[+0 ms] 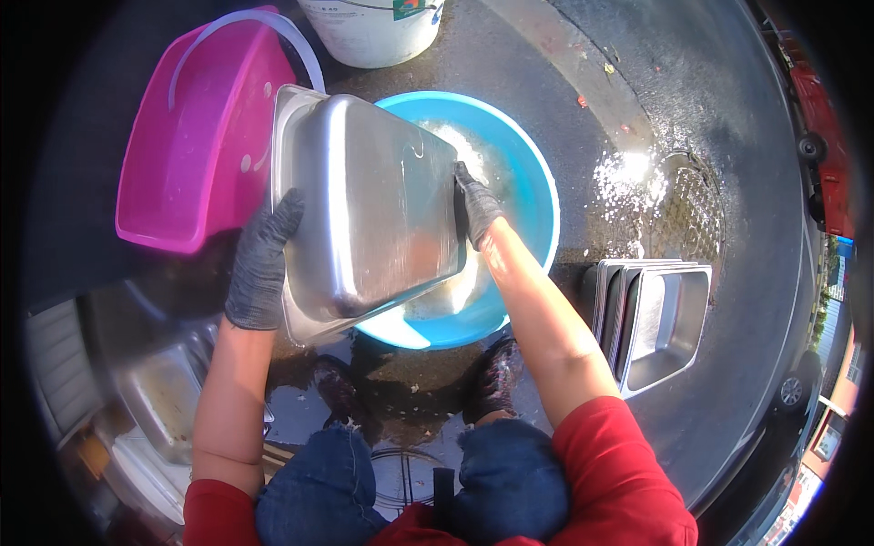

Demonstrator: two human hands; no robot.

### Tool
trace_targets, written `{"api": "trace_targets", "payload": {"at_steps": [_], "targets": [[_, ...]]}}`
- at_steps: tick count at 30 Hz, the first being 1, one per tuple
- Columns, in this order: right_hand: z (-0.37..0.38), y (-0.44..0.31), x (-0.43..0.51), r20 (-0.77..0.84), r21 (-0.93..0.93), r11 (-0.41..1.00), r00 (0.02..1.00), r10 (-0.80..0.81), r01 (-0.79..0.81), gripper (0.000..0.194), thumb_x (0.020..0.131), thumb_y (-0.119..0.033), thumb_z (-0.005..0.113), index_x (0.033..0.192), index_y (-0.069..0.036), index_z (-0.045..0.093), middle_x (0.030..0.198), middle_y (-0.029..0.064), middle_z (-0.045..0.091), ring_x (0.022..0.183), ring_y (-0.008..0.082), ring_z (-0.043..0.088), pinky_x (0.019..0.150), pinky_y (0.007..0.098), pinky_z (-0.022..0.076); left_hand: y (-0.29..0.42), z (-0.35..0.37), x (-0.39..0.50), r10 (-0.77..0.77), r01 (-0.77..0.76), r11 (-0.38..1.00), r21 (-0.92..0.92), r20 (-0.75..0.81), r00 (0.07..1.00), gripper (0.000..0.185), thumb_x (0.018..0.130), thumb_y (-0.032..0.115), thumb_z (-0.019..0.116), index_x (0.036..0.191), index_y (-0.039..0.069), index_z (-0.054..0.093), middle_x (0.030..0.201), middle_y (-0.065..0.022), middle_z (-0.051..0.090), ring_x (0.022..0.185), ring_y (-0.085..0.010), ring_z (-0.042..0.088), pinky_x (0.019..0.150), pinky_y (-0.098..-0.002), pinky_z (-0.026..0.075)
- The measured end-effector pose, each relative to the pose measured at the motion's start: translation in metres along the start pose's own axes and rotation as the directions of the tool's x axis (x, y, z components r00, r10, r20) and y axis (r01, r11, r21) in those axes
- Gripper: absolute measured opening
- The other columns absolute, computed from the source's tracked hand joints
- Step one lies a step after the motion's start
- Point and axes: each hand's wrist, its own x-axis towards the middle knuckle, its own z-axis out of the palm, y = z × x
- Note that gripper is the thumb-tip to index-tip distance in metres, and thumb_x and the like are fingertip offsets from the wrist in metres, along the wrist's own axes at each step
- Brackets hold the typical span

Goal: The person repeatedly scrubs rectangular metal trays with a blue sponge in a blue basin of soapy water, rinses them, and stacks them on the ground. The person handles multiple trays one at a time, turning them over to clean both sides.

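A deep stainless steel steam-table pan (389,205) is held up and tilted between both hands, its outer bottom towards me. My left hand (263,266), in a dark glove, grips the pan's rimmed edge, thumb over the side. My right hand (476,205), gloved too, presses against the pan's far wall, with most of its fingers hidden behind it. Beneath and beyond the pan is a round blue basin (529,205) with sudsy water, partly covered by the pan.
A pink plastic tub (181,150) and a white bucket (375,34) stand beyond. Nested steel pans (672,327) rest on the wet pavement at right. More steel pans (167,396) lie at lower left. Parked vehicles, including a red one (823,150), line the far right edge.
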Motion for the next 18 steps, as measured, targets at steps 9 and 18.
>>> {"api": "trace_targets", "payload": {"at_steps": [9,18], "targets": [[-0.050,-0.055,-0.026,-0.152,-0.143,0.856,0.844,-0.515,0.496,0.029,0.085,-0.011,0.070,0.113,-0.008,0.065,0.099,0.0108,0.071,0.083,0.0228,0.068,0.078,0.0384,0.0554,0.048,-0.005,-0.041,-0.070,-0.705,0.480,0.522,0.824,0.563,0.037,0.088,0.021,0.065,0.123,0.009,0.063,0.110,-0.0148,0.068,0.096,-0.0295,0.068,0.086,-0.0393,0.053],[-0.022,-0.026,-0.077,0.159,-0.697,0.540,0.836,-0.525,0.472,0.025,0.082,-0.017,0.072,0.104,-0.009,0.064,0.094,0.0138,0.070,0.089,0.0290,0.068,0.084,0.0350,0.0518,-0.004,-0.031,-0.032,0.509,-0.481,0.440,0.759,0.231,0.829,0.033,0.087,0.012,0.065,0.119,0.011,0.062,0.119,-0.0141,0.057,0.121,-0.0299,0.051,0.106,-0.0419,0.039]]}}
